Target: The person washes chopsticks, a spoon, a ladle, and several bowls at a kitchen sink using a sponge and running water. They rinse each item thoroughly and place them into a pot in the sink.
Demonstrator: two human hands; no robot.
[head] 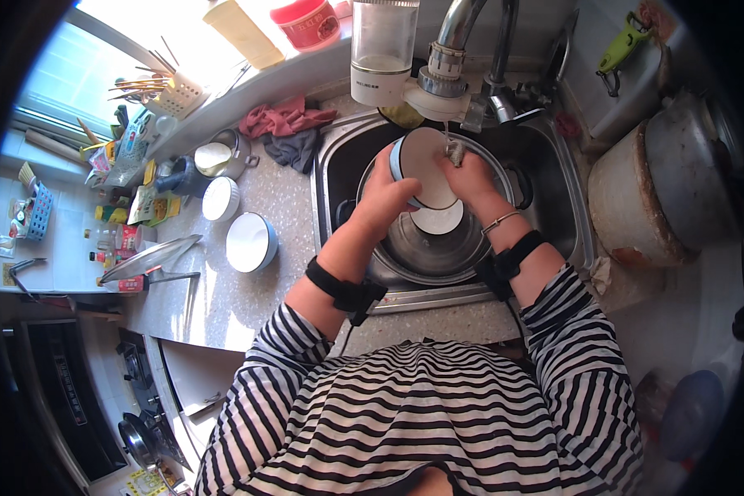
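Observation:
My left hand (387,189) grips the rim of a bowl (425,164) that is pale inside and light blue outside. The bowl is tipped on its side under the faucet, its inside facing right. In my right hand (471,180) is a greyish scrubber (456,153), held at the bowl's edge; the fingertips are partly hidden. A thin stream of water (446,129) falls beside it from the white faucet filter (434,102). Below my hands, a large metal pot (403,260) stands in the steel sink (570,204), with another white bowl (437,220) inside it.
Left of the sink, the speckled counter (294,217) bears a blue-and-white bowl (248,242), a small white bowl (221,198), a small metal pot (239,149) and crumpled cloths (288,118). A glass lid (155,257) leans farther left. Large stained pots (632,192) stand at right.

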